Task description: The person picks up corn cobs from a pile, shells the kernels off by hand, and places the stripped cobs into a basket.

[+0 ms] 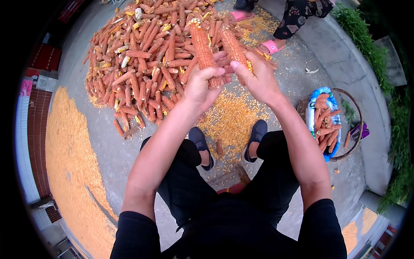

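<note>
My left hand (203, 84) is wrapped round the lower end of a reddish corn cob (200, 43), which has a few pale kernels at its tip. My right hand (257, 77) grips a second cob (233, 45) with some yellow kernels along its right edge. Both cobs point up and away from me, side by side, with their lower ends nearer my thumbs. Behind them spreads a big pile of cobs (146, 56), mostly stripped. Loose yellow kernels (235, 114) lie on the ground below my hands, between my shoes.
A basket (310, 114) with a blue and white liner holds several cobs at the right. A wide spread of kernels (71, 159) covers the ground at the left. Another person's legs (297, 19) and pink sandals (270, 46) are beyond the pile's right side.
</note>
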{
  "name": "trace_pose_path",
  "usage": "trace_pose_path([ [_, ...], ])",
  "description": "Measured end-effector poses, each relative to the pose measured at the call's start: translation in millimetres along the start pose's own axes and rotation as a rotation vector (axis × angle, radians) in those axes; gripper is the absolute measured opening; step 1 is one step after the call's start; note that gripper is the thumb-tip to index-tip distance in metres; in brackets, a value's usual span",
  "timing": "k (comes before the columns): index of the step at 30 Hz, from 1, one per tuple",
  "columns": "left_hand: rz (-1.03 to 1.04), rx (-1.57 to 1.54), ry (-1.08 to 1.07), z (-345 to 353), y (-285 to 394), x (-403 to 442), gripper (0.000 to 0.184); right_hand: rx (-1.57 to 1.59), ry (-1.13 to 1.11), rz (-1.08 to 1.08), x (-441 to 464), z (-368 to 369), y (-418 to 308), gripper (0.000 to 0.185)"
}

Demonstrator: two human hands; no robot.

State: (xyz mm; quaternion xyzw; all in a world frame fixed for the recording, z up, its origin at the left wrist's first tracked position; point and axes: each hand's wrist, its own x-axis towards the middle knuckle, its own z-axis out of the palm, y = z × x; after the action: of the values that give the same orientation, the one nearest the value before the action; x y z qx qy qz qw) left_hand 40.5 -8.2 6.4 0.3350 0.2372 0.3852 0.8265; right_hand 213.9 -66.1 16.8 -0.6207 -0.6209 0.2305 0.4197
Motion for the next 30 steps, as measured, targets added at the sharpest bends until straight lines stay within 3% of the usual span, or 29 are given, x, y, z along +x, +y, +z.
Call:
trace_pose_path([
  [3,-0.022,-0.148,0.032,-2.5,8.7,11.0,0.051,-0.222,-0.028,-0.123,-10.5,17.7,0.8,0.046],
  [4,0.005,-0.15,0.084,1.9,8.6,11.6,0.04,-0.282,-0.019,-0.171,-15.3,25.1,-3.8,0.046],
  [7,-0.005,-0.005,0.207,-7.3,3.7,16.3,0.024,-0.364,-0.1,-0.02,-25.3,39.8,-19.3,0.042],
  [8,-0.031,-0.083,0.197,-7.6,5.3,15.3,0.014,-0.261,-0.091,-0.074,-24.8,40.8,-16.5,0.04],
  [13,-0.085,-0.284,-0.072,-15.8,16.5,14.5,0.017,0.007,-0.072,-0.203,-20.5,30.5,-12.9,0.03],
  [16,-0.069,-0.335,-0.16,-15.0,20.4,13.2,0.022,0.406,0.037,-0.075,-20.0,44.3,-4.6,0.031],
  [19,-0.081,-0.336,-0.048,-9.2,19.7,10.5,0.025,0.796,-0.047,0.363,-15.0,39.0,-8.9,0.032],
  [20,-0.07,-0.319,-0.055,-8.3,19.2,10.9,0.025,0.711,-0.044,0.333,-13.7,37.2,-10.8,0.034],
  [24,-0.045,-0.267,-0.079,-6.7,16.5,11.6,0.027,0.27,0.119,-0.121,-17.8,53.8,3.2,0.038],
  [27,-0.022,-0.281,-0.081,-10.0,15.4,12.6,0.028,0.439,0.166,-0.024,-18.7,59.3,2.3,0.035],
  [30,-0.031,-0.363,-0.095,-16.6,18.1,18.1,0.027,0.727,0.067,0.23,-19.1,48.8,-2.1,0.031],
])
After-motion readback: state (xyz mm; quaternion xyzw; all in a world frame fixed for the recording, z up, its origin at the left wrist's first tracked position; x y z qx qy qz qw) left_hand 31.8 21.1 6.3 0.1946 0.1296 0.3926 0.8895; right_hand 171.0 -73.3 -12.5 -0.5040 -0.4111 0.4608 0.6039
